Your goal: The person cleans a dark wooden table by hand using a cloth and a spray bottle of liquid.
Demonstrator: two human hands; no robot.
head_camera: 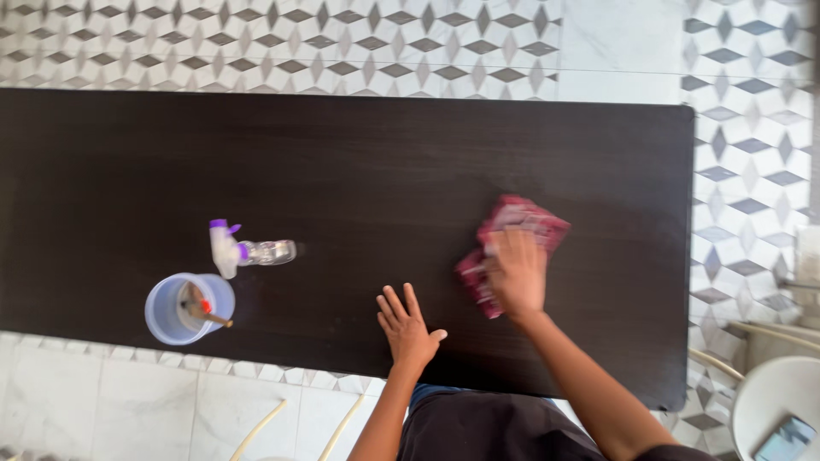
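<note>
— Pressed flat on a red cloth [511, 248], the right hand [518, 275] has its grip spread over the fabric, fingers pointing to the top of the frame. It is not pinching the cloth, only lying on it with the palm. The cloth is crumpled and sits right of the centre of the frame, on the dark surface [342, 154].

— And the left hand?

— The left hand [407, 329] lies low in the centre of the frame, near the lower edge of the surface. Its grip is spread wide, fingers apart, palm down on the bare wood, holding nothing. It is near the right hand but not touching it or the cloth.

— What else is on the surface?

— At the lower left a clear spray bottle [248, 250] with a white and purple head lies on its side. Just below it stands a pale blue cup [184, 309] with a stick-like thing inside. Both are well apart from the hands. Around the surface is a patterned tile floor [752, 111].
</note>
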